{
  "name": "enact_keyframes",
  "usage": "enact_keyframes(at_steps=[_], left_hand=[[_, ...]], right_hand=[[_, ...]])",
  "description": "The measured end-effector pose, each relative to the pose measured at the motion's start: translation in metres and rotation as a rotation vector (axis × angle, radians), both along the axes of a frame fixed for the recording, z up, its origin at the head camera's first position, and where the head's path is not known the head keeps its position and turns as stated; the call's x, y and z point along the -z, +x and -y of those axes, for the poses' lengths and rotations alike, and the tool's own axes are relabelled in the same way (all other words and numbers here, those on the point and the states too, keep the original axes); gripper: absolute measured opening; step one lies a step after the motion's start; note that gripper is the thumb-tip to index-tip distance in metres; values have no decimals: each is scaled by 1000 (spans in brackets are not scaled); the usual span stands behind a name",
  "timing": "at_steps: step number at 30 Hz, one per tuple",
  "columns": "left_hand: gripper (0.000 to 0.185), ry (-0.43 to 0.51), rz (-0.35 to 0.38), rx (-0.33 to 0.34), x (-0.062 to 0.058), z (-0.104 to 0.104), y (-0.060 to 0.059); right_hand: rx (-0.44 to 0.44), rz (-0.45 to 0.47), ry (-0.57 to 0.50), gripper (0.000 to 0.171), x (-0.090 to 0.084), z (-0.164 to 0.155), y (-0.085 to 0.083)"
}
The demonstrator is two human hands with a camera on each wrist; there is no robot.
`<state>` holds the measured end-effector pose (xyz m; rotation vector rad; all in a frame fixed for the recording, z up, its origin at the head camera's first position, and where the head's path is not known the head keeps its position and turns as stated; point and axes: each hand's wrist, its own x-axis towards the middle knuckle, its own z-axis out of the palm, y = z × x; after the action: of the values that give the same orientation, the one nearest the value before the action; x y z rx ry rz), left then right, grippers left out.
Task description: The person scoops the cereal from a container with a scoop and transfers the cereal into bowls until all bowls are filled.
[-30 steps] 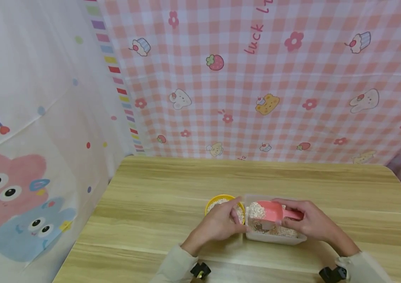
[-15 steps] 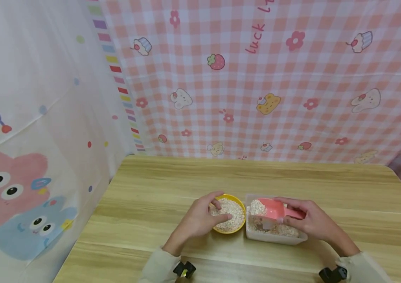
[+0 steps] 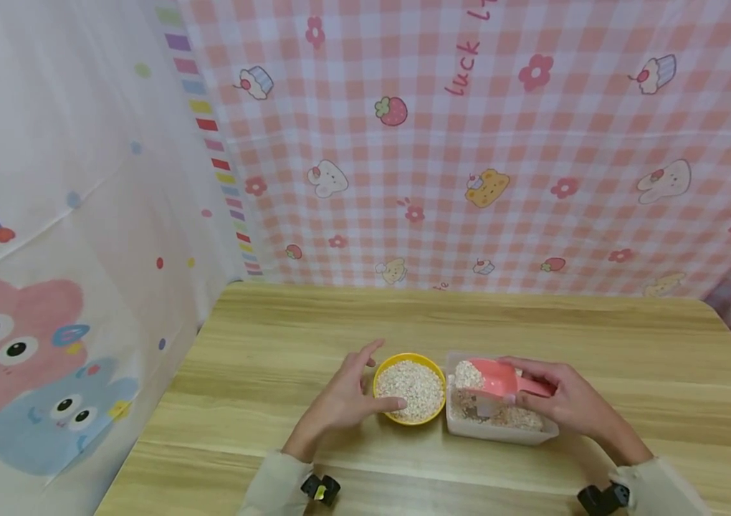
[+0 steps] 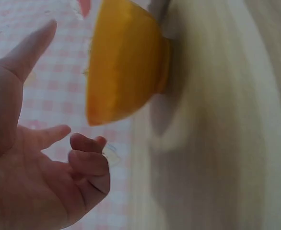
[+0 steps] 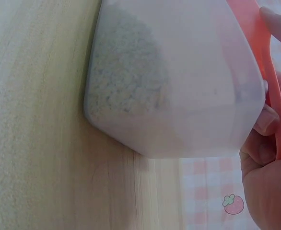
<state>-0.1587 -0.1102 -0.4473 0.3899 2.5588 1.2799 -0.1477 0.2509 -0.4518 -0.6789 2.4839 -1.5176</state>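
My right hand (image 3: 555, 394) grips the handle of a pink scoop (image 3: 497, 378) with oat flakes at its tip. The scoop lies across the top of a translucent plastic tub (image 3: 501, 431), which holds more oats, seen through its wall in the right wrist view. To the left of the tub stands a yellow bowl (image 3: 409, 419) filled with oat flakes (image 3: 412, 387). Around the bowl's left side, my left hand (image 3: 342, 394) holds nothing, thumb and index finger spread apart. In the left wrist view a gap shows between the fingers and the bowl's orange-yellow wall (image 4: 123, 62).
Bowl and tub stand side by side on a wood-grain table (image 3: 288, 322). A pink checked cloth (image 3: 436, 143) hangs behind the table's far edge, and a white cartoon-print cloth (image 3: 114, 251) hangs along the left.
My left hand has moved left, from between the bowl and the tub, across the bowl to its left side, with fingers spreading. The right hand and scoop stay over the tub.
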Motion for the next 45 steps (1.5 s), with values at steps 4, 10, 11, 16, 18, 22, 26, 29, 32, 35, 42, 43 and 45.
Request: enact_keyframes(at_steps=[4,10,11,16,18,22,26,29,32,35,42,43,45], left_hand=[[116,-18,45,51,9,1,-2],[127,48,102,144,19,-1,-5],[127,56,106,152,21,-1,-5],[126,60,127,166,27,-3,-7],[125,60,134,163,28,-3,-6],[123,59,134,155,29,-3,-6],[121,54,136,141,32,-4,-5],[120,64,135,133,33,-6,-5],[119,74,135,124,33,-7,-4],[119,79,144,112,33,-7,-4],[119,54,158,98,33,-5,-4],[119,55,158,97,33,-5,-4],[119,58,158,95,33,-4,-3]], right_hand=[[-19,-15,-6,50,0,-1,-1],[-2,-12,-5,51,0,0,-1],[2,-10,-5,51,0,0,-1],[-4,-3,-15,51,-1,1,0],[-5,-2,-19,51,-1,1,0],[-1,-9,-17,51,-1,2,1],[-2,-18,-15,50,-2,2,1],[-3,-31,-13,50,-2,2,1],[-3,-43,-3,51,-1,2,1],[0,-51,19,51,-1,1,0],[-21,-84,101,50,-2,0,-3],[-27,-91,111,50,-3,0,-4],[-38,-108,130,50,-6,2,-6]])
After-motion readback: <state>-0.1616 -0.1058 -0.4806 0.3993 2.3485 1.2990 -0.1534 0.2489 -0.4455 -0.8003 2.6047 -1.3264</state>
